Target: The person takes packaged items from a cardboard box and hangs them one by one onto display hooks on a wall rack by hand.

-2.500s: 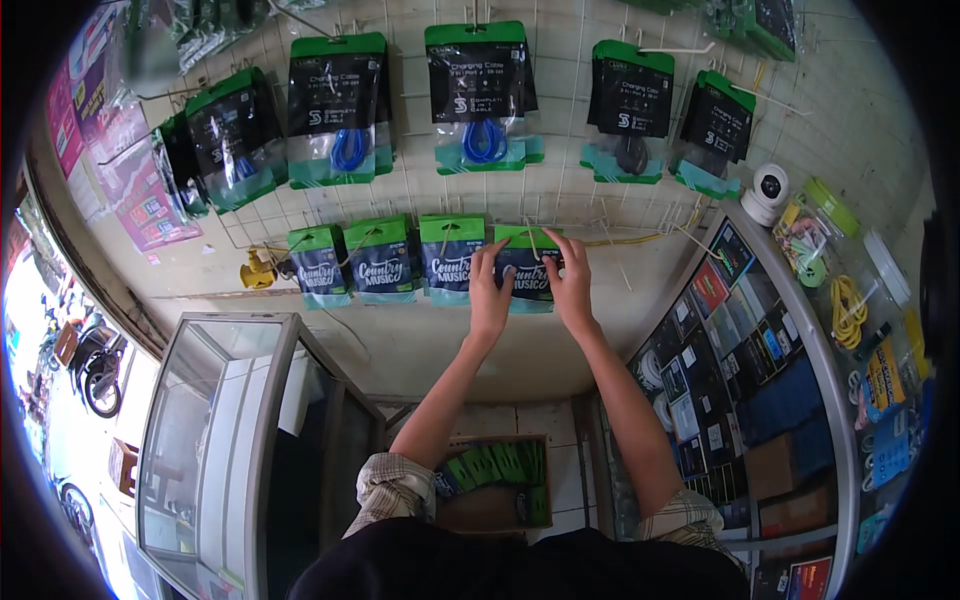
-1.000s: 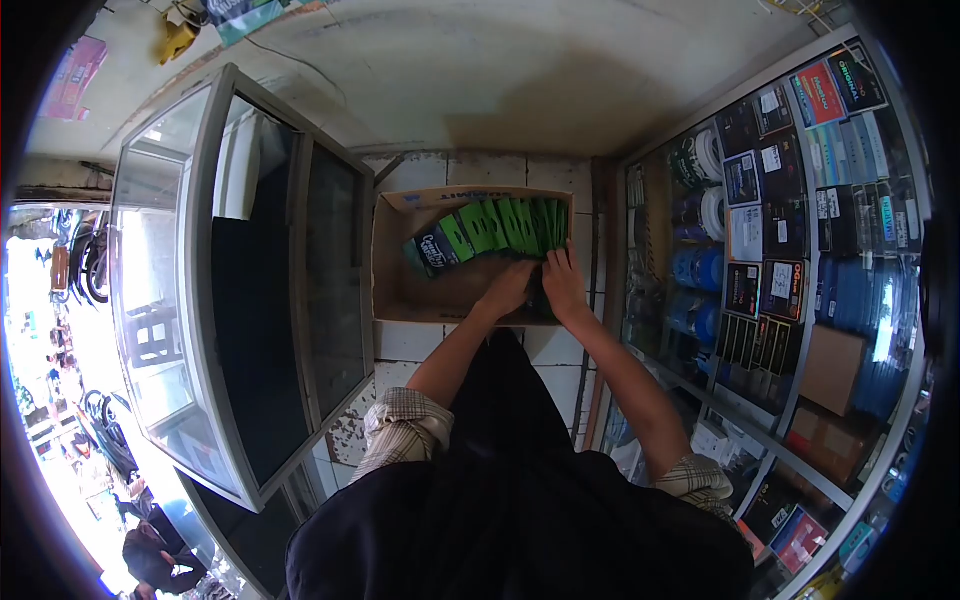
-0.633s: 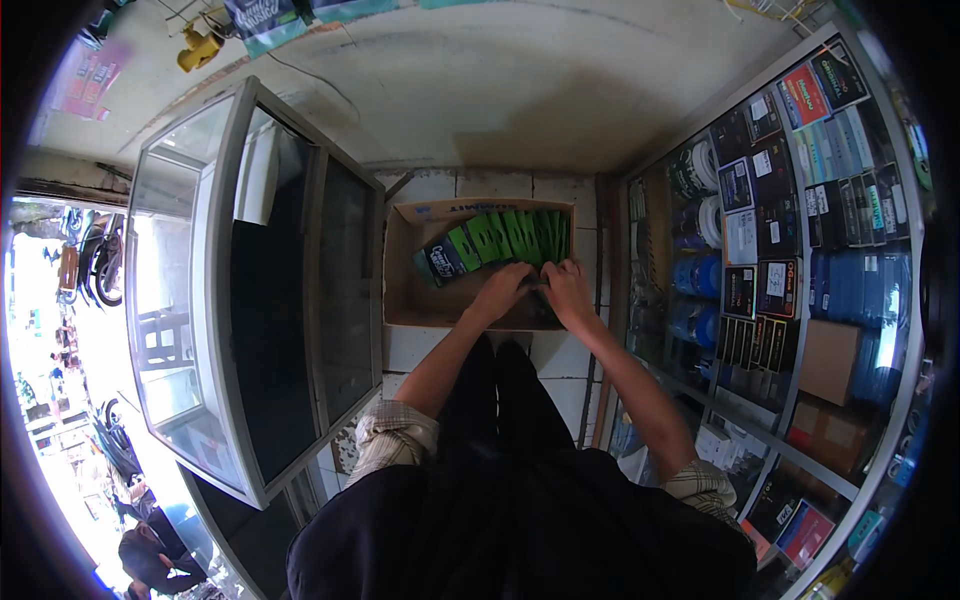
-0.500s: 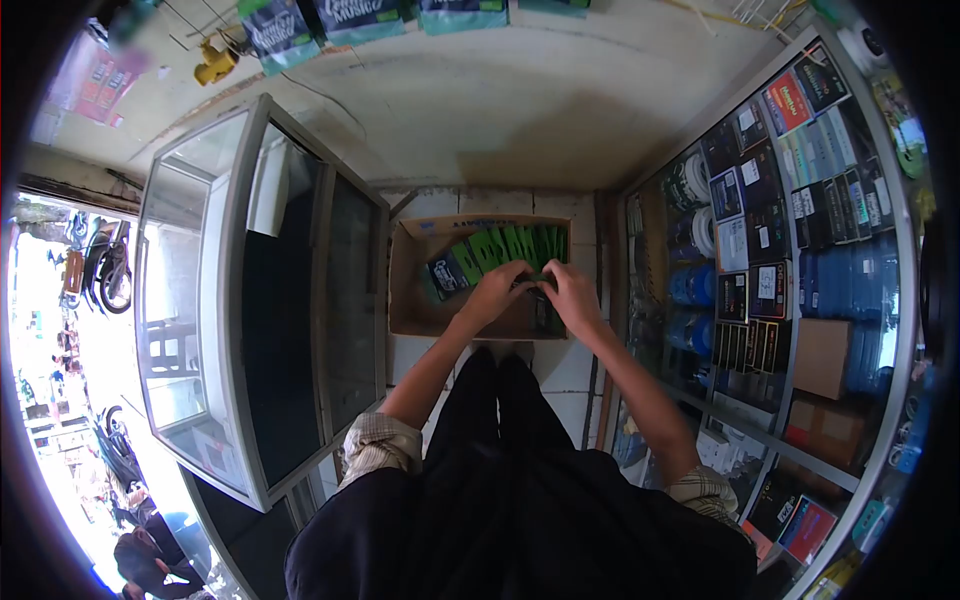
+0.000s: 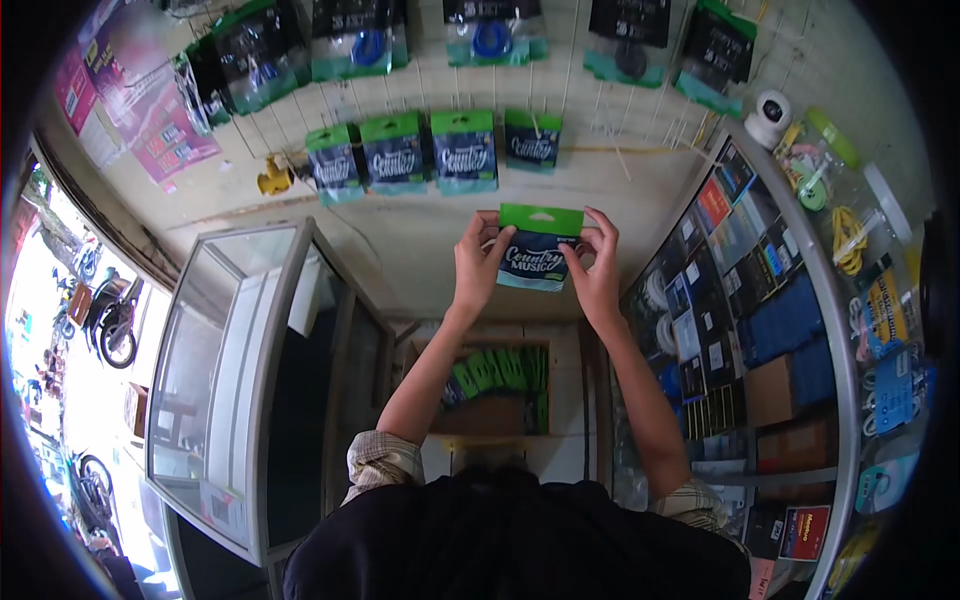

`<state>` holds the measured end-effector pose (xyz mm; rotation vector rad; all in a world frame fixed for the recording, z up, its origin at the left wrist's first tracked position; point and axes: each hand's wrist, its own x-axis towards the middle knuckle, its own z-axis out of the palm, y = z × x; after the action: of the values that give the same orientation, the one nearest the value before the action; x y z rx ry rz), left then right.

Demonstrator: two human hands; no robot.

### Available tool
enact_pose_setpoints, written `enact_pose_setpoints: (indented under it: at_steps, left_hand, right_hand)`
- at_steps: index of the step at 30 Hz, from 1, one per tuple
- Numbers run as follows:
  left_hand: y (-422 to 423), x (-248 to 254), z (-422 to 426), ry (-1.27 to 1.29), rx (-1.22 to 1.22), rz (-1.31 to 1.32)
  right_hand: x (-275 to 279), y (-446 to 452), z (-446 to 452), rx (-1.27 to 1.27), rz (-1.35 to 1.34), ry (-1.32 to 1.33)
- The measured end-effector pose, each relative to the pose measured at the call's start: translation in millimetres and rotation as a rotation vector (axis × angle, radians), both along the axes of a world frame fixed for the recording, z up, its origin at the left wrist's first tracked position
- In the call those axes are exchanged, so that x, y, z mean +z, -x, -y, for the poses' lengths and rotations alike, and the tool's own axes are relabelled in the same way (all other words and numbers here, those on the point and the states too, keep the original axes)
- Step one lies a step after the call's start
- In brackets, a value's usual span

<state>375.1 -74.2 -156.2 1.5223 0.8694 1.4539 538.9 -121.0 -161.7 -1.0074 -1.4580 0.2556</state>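
A green and navy "Country Music" packet [image 5: 533, 262] is held upright between my two hands. My left hand [image 5: 480, 256] pinches its left edge, and my right hand [image 5: 594, 262] grips its right edge. Above it on the wall rack, a similar packet [image 5: 532, 143] hangs from a hook, with more like it to the left, among them one packet [image 5: 464, 155]. Below my hands, a cardboard box [image 5: 490, 417] on the floor contains several green-topped packets [image 5: 490, 370].
Charging cable packs [image 5: 492, 35] hang in the upper row. A glass cabinet [image 5: 225, 380] stands at the left. On the right is a display case [image 5: 835, 370] of boxed goods, with a white camera [image 5: 770, 112] by its top end. Motorbikes show outside at far left.
Both hands have risen out of the box area with a packet held between them. The view has tilted up from the floor to the wall rack.
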Motion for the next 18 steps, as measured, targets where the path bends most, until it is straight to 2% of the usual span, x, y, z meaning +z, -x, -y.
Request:
enact_pose_setpoints:
  at_steps: [4, 7, 16, 18]
  left_hand:
    - [-18.5, 29.6, -22.2, -0.117, 0.09, 0.183]
    - [-25.2, 34.0, -42.7, -0.298, 0.163, 0.027]
    - [-42.3, 7.4, -98.5, -0.476, 0.302, -0.353]
    - [-47.7, 3.7, -111.8, -0.469, 0.27, -0.365]
  right_hand:
    - [33.4, 1.6, -42.6, -0.1, 0.026, -0.175]
    - [47.5, -0.4, -66.7, -0.129, 0.032, -0.187]
    - [27.7, -14.5, -133.8, -0.225, 0.154, -0.142]
    - [23.0, -19.7, -150.4, -0.249, 0.21, -0.162]
